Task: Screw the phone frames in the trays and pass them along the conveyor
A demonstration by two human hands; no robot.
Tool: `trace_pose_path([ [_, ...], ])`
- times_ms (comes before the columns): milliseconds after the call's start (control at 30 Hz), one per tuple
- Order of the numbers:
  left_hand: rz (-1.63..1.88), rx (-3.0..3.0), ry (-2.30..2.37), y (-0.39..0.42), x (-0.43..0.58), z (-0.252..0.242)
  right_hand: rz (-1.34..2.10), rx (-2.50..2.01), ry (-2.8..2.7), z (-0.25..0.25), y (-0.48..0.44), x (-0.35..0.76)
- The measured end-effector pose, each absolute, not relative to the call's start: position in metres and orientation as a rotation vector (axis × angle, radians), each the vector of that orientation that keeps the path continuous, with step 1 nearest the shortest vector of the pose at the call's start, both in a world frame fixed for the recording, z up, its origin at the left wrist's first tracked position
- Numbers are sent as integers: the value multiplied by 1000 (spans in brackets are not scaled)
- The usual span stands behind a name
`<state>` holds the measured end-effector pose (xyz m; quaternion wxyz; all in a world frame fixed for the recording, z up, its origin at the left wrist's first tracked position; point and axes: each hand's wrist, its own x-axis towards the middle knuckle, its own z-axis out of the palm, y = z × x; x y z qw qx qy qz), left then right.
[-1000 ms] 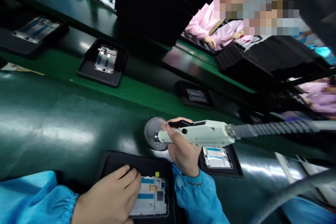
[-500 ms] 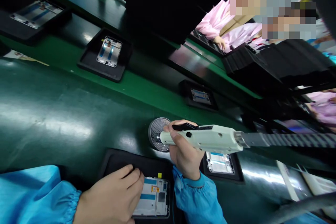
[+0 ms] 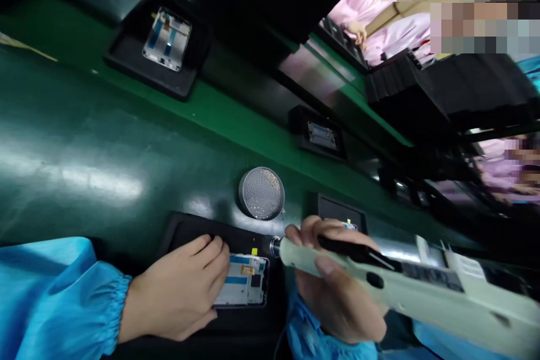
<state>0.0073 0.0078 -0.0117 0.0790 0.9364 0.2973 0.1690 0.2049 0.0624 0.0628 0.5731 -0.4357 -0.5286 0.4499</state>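
My left hand (image 3: 181,287) lies over the left end of a silver phone frame (image 3: 236,295), its fingers curved across it and the thumb by the near edge. Blue strips and a yellow tab show on the frame, which sits in a black foam tray (image 3: 177,228). My right hand (image 3: 337,298) is closed round a pale green electric screwdriver (image 3: 405,292). The tool's metal tip end (image 3: 275,246) hovers or rests near the frame's upper right corner; contact cannot be made out. Beyond it stands a round screw dish (image 3: 261,194) with a perforated top and small screws.
More black trays with phone frames stand farther off: one frame (image 3: 167,39) at upper left, another (image 3: 323,135) at centre right. A partly covered tray (image 3: 341,211) is behind my right hand. Stacked black trays (image 3: 442,95) and people in pink sleeves (image 3: 396,39) are across the line.
My right hand has brought the screwdriver from the screw dish back toward the phone frame, uncovering the dish. My left hand stays on the frame. The view has shifted slightly.
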Motion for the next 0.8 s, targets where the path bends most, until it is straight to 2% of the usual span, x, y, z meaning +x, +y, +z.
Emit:
trace_pose_path([
  [333,498,2787,894,10,9,-10,1225,-1071,-1355,57,38,200],
  [800,482,2770,879,9,9,-7,1137,-1169,-1425,55,36,199],
])
